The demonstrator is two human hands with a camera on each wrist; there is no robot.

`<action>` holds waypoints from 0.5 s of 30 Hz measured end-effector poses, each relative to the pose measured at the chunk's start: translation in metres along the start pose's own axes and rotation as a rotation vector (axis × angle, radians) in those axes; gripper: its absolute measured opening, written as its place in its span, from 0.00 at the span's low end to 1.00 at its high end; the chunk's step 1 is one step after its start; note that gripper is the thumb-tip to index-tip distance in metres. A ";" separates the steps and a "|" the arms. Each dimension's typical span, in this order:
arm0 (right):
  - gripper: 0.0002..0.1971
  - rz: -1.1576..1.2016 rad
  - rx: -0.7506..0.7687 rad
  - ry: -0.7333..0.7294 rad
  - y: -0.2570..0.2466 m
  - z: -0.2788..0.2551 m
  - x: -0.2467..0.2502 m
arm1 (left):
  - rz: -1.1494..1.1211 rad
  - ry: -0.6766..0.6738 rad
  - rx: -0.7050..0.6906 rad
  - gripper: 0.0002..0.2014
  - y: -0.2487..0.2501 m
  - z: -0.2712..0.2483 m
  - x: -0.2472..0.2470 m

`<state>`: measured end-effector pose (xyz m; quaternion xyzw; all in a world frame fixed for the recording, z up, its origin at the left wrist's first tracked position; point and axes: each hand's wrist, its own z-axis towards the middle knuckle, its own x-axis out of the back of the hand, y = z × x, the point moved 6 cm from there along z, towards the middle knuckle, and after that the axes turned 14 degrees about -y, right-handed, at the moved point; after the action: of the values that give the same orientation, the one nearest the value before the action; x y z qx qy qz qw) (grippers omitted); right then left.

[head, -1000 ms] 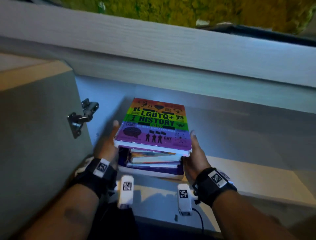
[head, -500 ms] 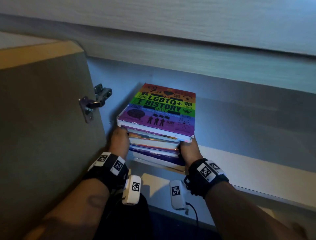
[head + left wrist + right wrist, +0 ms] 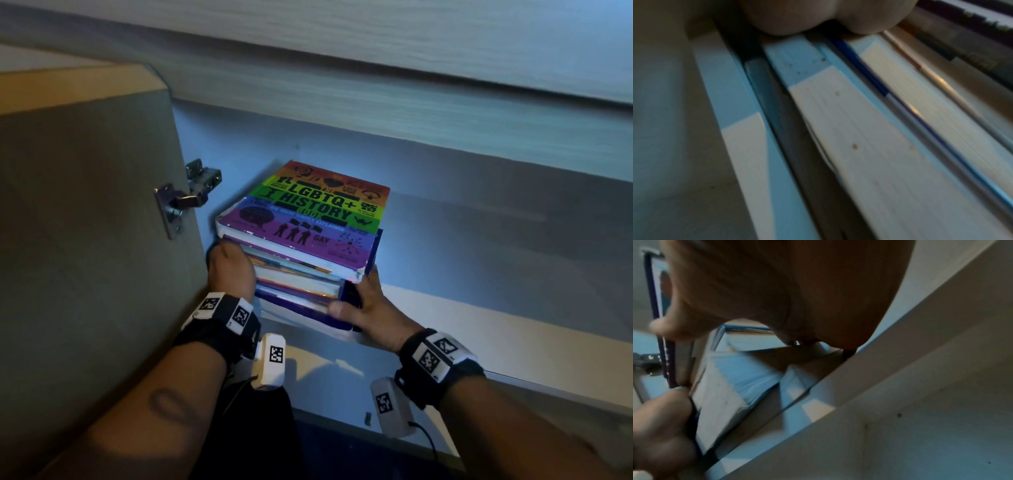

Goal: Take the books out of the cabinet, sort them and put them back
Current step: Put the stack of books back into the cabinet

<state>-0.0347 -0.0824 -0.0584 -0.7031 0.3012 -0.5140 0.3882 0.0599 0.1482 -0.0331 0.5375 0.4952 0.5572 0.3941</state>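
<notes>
**Both hands clasp the book stack at the cabinet's left end**

The left hand (image 3: 230,265) presses against the left side of the stack of books (image 3: 301,270), its fingers tucked out of sight under the overhanging top cover; the left wrist view shows only fingertips (image 3: 781,17) bearing on pale page edges, so whether they curl round a book cannot be told. The right hand (image 3: 368,305) grasps the stack's near right corner, thumb (image 3: 342,310) laid along the front of the lower volumes and fingers wrapped round the right side; the right wrist view shows the thumb on a dark blue cover edge. Both wrists carry black bands (image 3: 222,318) with white square-coded tags.

The stack lies flat on the cabinet shelf (image 3: 479,318), hard by the left inner wall. Its top volume, the rainbow-striped book (image 3: 308,212), reads "LGBTQ+ HISTORY BOOK", with smaller words "GAY", "QUEENS" and "LOVE WINS"; other small print is too blurred to read. The open cabinet door (image 3: 85,222) stands at left, its metal hinge (image 3: 188,198) just beside the stack.

Compared with half a second ago, the right hand has shifted from beneath the front edge to the right corner, the thumb now showing, and the top book sits skewed over those below.
</notes>
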 end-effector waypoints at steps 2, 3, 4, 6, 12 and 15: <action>0.47 -0.117 0.002 0.027 -0.002 0.000 0.002 | -0.014 0.000 -0.021 0.20 0.000 0.002 0.001; 0.45 -0.152 -0.002 0.059 0.003 0.004 0.006 | -0.021 -0.017 -0.054 0.18 0.001 0.004 0.001; 0.45 -0.166 -0.009 0.059 0.001 0.005 0.006 | -0.028 -0.045 -0.105 0.16 0.002 0.005 0.001; 0.42 -0.149 0.011 0.076 -0.002 0.005 0.005 | -0.058 -0.075 -0.220 0.15 0.003 0.001 0.003; 0.37 -0.032 0.078 0.290 -0.002 0.007 0.002 | -0.066 -0.262 -0.330 0.14 0.002 -0.010 -0.001; 0.21 -0.061 0.062 0.321 -0.005 0.002 -0.012 | -0.019 -0.265 -0.381 0.14 -0.004 -0.005 -0.001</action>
<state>-0.0364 -0.0693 -0.0606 -0.6083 0.3219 -0.6404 0.3408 0.0548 0.1478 -0.0366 0.5172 0.3301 0.5615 0.5552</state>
